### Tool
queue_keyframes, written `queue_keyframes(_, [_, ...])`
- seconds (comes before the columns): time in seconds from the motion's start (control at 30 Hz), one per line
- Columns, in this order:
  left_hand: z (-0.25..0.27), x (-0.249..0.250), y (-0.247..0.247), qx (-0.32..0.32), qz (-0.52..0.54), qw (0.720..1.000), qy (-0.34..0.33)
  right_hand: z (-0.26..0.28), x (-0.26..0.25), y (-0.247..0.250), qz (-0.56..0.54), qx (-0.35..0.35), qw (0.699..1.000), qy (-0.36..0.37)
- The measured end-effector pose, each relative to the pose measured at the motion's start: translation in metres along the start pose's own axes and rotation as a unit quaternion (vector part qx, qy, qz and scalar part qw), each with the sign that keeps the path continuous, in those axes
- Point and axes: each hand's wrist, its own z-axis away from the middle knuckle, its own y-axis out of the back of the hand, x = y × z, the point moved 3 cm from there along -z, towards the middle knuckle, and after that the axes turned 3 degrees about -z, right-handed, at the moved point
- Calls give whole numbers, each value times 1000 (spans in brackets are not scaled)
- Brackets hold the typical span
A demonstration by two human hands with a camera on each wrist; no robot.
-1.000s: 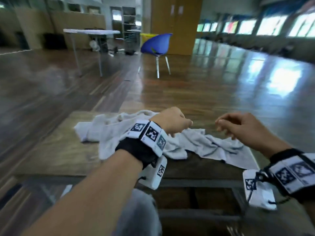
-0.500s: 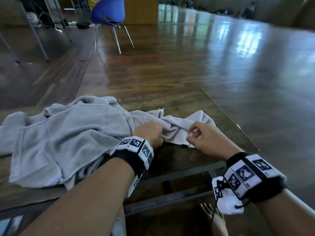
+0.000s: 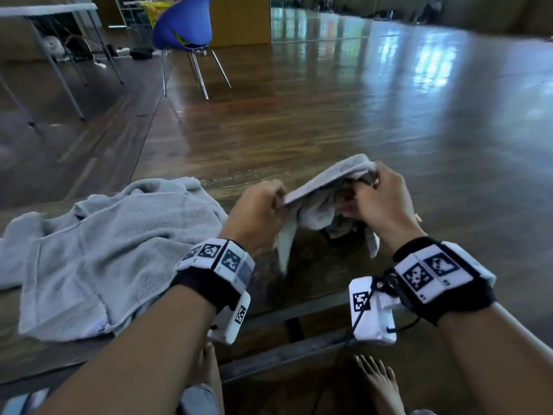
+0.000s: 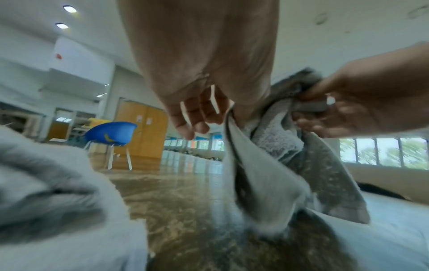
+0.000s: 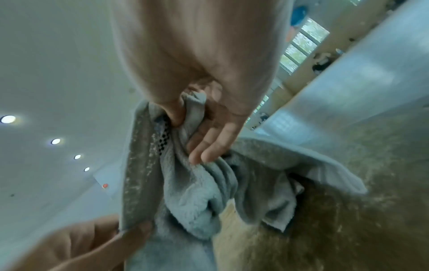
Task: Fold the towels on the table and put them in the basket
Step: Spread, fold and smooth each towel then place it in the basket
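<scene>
A small grey towel point(image 3: 323, 190) hangs bunched just above the wooden table point(image 3: 314, 265), held between both hands. My left hand point(image 3: 263, 208) pinches its near-left edge; in the left wrist view the small towel point(image 4: 260, 176) drops from under the thumb. My right hand point(image 3: 380, 199) grips the small towel's far-right corner, and the right wrist view shows thumb and fingers point(image 5: 209, 143) curled round a bunch of the small towel point(image 5: 199, 192). A larger grey towel point(image 3: 98, 253) lies crumpled on the table's left part. No basket is in view.
A blue chair point(image 3: 185, 28) and a white folding table point(image 3: 45, 10) stand on the glossy wooden floor beyond. The table's front edge and metal frame point(image 3: 284, 351) run just below my wrists, with bare feet point(image 3: 377, 381) underneath.
Both hands have lifted the small towel off the table and pulled it right, away from the big towel. The head view has dropped from the room towards the table.
</scene>
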Motion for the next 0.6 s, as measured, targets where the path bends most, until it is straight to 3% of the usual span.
queue_keyframes(0.07, [2, -20, 3, -8, -8, 996, 94, -2, 3, 1, -94, -16, 995, -4])
queue_keyframes(0.13, [3, -30, 6, -40, 48, 980, 191, -1, 5, -1, -111, -63, 992, 8])
queue_keyframes(0.2, [3, -33, 7, -52, 129, 951, 278, 3, 10, -4, -38, -122, 991, 29])
queue_keyframes(0.3, [2, -24, 6, -13, 272, 892, 361, 16, 12, -11, 73, -205, 974, 61])
queue_keyframes(0.43, [0, -6, 4, 16, 353, 851, 388, 34, 4, -24, 54, -287, 955, 48])
queue_keyframes(0.53, [-2, 7, 2, 2, 377, 847, 376, 45, -6, -29, 59, -285, 952, 99])
queue_keyframes(0.6, [-2, 12, 1, -14, 361, 858, 364, 47, -10, -28, 62, -254, 955, 140])
